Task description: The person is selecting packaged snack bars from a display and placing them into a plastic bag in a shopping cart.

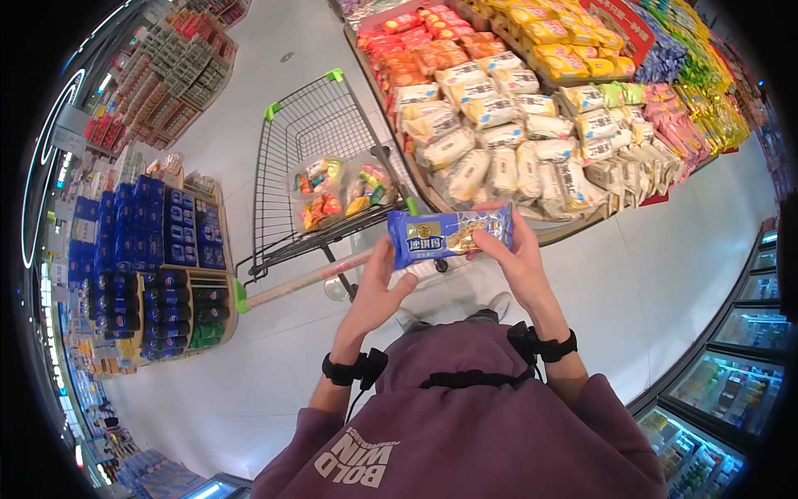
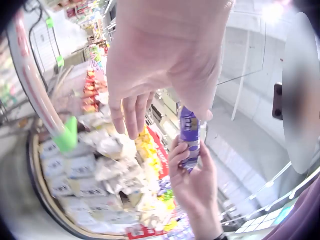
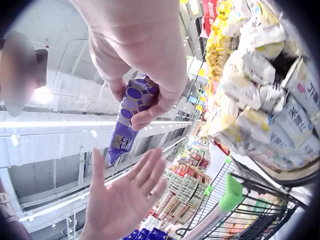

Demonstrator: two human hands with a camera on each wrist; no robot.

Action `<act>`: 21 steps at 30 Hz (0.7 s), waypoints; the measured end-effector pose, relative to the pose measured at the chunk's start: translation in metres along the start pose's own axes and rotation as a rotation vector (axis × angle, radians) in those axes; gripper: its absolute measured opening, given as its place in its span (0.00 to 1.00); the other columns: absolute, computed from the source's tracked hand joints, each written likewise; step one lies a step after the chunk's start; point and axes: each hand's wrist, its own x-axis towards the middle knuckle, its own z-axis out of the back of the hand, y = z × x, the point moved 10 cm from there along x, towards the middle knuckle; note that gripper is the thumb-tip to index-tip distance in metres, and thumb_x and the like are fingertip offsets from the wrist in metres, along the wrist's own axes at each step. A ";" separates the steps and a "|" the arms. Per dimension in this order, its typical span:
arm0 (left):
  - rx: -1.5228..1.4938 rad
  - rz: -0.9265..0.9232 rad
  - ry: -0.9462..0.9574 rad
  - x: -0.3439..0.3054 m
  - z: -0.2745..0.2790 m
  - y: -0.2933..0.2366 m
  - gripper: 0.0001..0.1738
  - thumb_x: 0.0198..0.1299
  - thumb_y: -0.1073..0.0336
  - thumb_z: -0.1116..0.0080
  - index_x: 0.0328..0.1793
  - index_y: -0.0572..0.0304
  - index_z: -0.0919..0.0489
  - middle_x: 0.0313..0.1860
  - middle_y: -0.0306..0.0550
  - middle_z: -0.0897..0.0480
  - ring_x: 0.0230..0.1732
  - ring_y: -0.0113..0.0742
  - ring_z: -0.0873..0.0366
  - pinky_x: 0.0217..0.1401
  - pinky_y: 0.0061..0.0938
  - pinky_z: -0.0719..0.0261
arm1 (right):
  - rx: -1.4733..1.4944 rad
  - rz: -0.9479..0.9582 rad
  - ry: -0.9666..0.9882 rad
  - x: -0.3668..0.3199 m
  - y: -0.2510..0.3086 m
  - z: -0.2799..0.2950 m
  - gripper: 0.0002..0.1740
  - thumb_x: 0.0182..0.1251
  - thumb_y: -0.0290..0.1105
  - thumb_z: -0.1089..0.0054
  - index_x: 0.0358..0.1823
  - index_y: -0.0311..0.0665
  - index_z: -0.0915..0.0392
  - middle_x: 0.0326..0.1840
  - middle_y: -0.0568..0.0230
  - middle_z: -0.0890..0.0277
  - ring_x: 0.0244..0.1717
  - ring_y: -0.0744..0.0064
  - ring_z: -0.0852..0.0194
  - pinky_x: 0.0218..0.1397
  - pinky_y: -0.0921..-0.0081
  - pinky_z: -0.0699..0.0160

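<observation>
A blue-purple snack package (image 1: 424, 239) lies lengthwise in front of the person's body, its printed front up. The right hand (image 1: 524, 266) pinches its right end, thumb on the front. Beside the package's left end is the left hand (image 1: 371, 293), fingers extended. In the right wrist view the left hand (image 3: 122, 202) is spread apart from the package (image 3: 135, 102), while the right hand (image 3: 145, 60) grips one end. The left wrist view has the package (image 2: 190, 131) upright in the right hand (image 2: 196, 187), below the left hand (image 2: 160, 60).
A shopping cart (image 1: 283, 150) holding bagged snacks stands ahead on the left, its handle (image 1: 307, 281) near the left forearm. A large bin of white packages (image 1: 499, 112) lies ahead on the right. Drink stacks (image 1: 125, 249) stand at left, lit refrigerators (image 1: 715, 382) at right.
</observation>
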 end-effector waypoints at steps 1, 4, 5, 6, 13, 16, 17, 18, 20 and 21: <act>-0.129 -0.030 -0.007 0.011 -0.019 -0.016 0.36 0.66 0.65 0.37 0.75 0.71 0.40 0.67 0.51 0.29 0.70 0.37 0.33 0.74 0.36 0.38 | -0.010 0.002 0.002 -0.003 0.009 0.015 0.20 0.69 0.28 0.35 0.59 0.33 0.29 0.47 0.63 0.21 0.44 0.79 0.20 0.44 0.78 0.16; -0.272 0.006 -0.095 0.033 -0.073 -0.037 0.28 0.63 0.72 0.35 0.68 0.69 0.31 0.59 0.45 0.23 0.62 0.31 0.27 0.68 0.29 0.32 | 0.017 -0.009 -0.025 -0.015 0.029 0.061 0.21 0.66 0.25 0.33 0.58 0.34 0.28 0.48 0.63 0.21 0.46 0.78 0.20 0.48 0.76 0.16; -0.227 0.049 -0.114 0.039 -0.090 -0.040 0.27 0.62 0.74 0.34 0.67 0.68 0.29 0.57 0.45 0.22 0.60 0.31 0.26 0.66 0.27 0.30 | 0.033 -0.014 -0.038 -0.018 0.034 0.075 0.21 0.65 0.24 0.32 0.58 0.34 0.28 0.48 0.63 0.21 0.47 0.77 0.20 0.49 0.76 0.17; -0.181 0.092 -0.130 0.044 -0.105 -0.039 0.26 0.61 0.76 0.34 0.65 0.68 0.28 0.56 0.44 0.21 0.58 0.31 0.24 0.64 0.26 0.28 | -0.030 0.050 -0.020 -0.021 0.043 0.087 0.22 0.63 0.22 0.31 0.57 0.34 0.28 0.48 0.63 0.21 0.49 0.76 0.21 0.51 0.75 0.17; -0.116 -0.179 0.136 0.078 -0.184 -0.064 0.25 0.48 0.84 0.29 0.55 0.63 0.19 0.61 0.53 0.21 0.60 0.37 0.21 0.62 0.30 0.20 | -0.306 0.163 0.063 -0.039 0.084 0.148 0.23 0.48 0.11 0.30 0.44 0.37 0.27 0.57 0.54 0.21 0.60 0.67 0.23 0.63 0.70 0.24; -0.115 -0.171 0.194 0.088 -0.205 -0.063 0.24 0.47 0.83 0.27 0.52 0.62 0.18 0.60 0.53 0.20 0.60 0.37 0.21 0.61 0.30 0.20 | -0.364 0.213 0.052 -0.045 0.092 0.167 0.23 0.48 0.10 0.31 0.44 0.37 0.27 0.57 0.54 0.21 0.60 0.66 0.23 0.63 0.70 0.24; -0.123 -0.160 0.204 0.091 -0.211 -0.061 0.24 0.46 0.83 0.26 0.51 0.62 0.18 0.60 0.53 0.20 0.59 0.37 0.21 0.61 0.30 0.20 | -0.380 0.229 0.031 -0.048 0.095 0.173 0.22 0.49 0.11 0.31 0.44 0.37 0.26 0.56 0.55 0.20 0.58 0.67 0.22 0.61 0.71 0.23; -0.115 -0.162 0.222 0.094 -0.217 -0.061 0.24 0.46 0.83 0.26 0.52 0.62 0.18 0.58 0.52 0.19 0.59 0.37 0.20 0.60 0.29 0.20 | -0.398 0.248 0.014 -0.050 0.098 0.177 0.22 0.50 0.12 0.30 0.44 0.37 0.26 0.56 0.56 0.19 0.57 0.68 0.21 0.60 0.72 0.23; -0.097 -0.170 0.246 0.101 -0.226 -0.061 0.25 0.46 0.82 0.25 0.53 0.63 0.19 0.56 0.50 0.18 0.57 0.35 0.20 0.59 0.28 0.20 | -0.434 0.269 -0.013 -0.051 0.105 0.186 0.22 0.51 0.14 0.29 0.46 0.37 0.26 0.55 0.58 0.19 0.56 0.70 0.20 0.58 0.73 0.22; -0.092 -0.123 0.240 0.105 -0.230 -0.060 0.26 0.47 0.81 0.25 0.54 0.63 0.19 0.55 0.49 0.18 0.56 0.34 0.19 0.58 0.27 0.20 | -0.449 0.269 -0.023 -0.051 0.108 0.189 0.22 0.52 0.15 0.28 0.47 0.37 0.26 0.55 0.59 0.19 0.55 0.72 0.21 0.57 0.74 0.22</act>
